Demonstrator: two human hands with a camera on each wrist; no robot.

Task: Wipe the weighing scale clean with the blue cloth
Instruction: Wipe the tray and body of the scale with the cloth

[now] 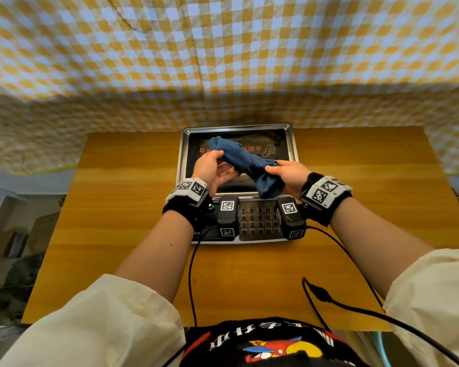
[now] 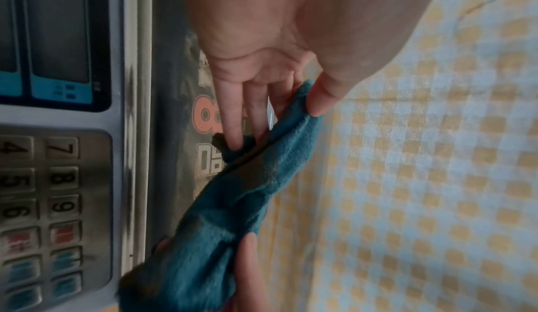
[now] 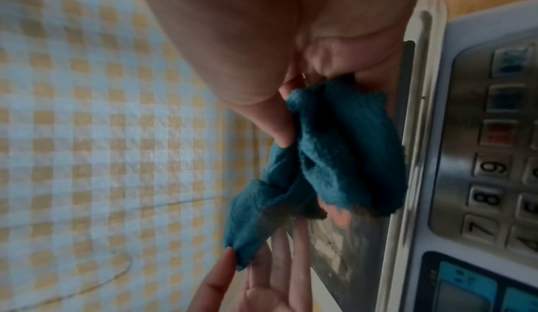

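Blue cloth (image 1: 245,162), bunched into a rope, held in the air above the pan of the scale (image 1: 237,132). Its long axis runs from the far left, over the pan's far half, down to the near right, where the free end hangs at the pan's near edge, just above the keypad (image 1: 259,219).

Left hand (image 1: 210,169): thumb (image 2: 326,96) and fingers (image 2: 232,119) pinch the cloth's far-left part; the remaining fingers lie nearly straight beneath it. Right hand (image 1: 289,174): thumb and curled fingers grip the cloth near its near-right end. In the wrist views the cloth (image 2: 241,202) (image 3: 334,156) spans between the two hands; whether any part touches the pan cannot be told.

Scale: steel pan with a dark printed mat bearing orange characters, long sides running left to right; the keypad and display panel face the person. It stands at the far middle of a wooden tabletop (image 1: 368,207).

Surroundings: a yellow, white and pale-blue checked curtain (image 1: 223,54) hangs behind the tabletop and fills the far field. Wrist cameras with black-and-white markers sit over the scale's front panel and hide part of it; their black cables (image 1: 191,274) trail across the near tabletop toward the person. Cream sleeves (image 1: 104,327) are pushed up the forearms.
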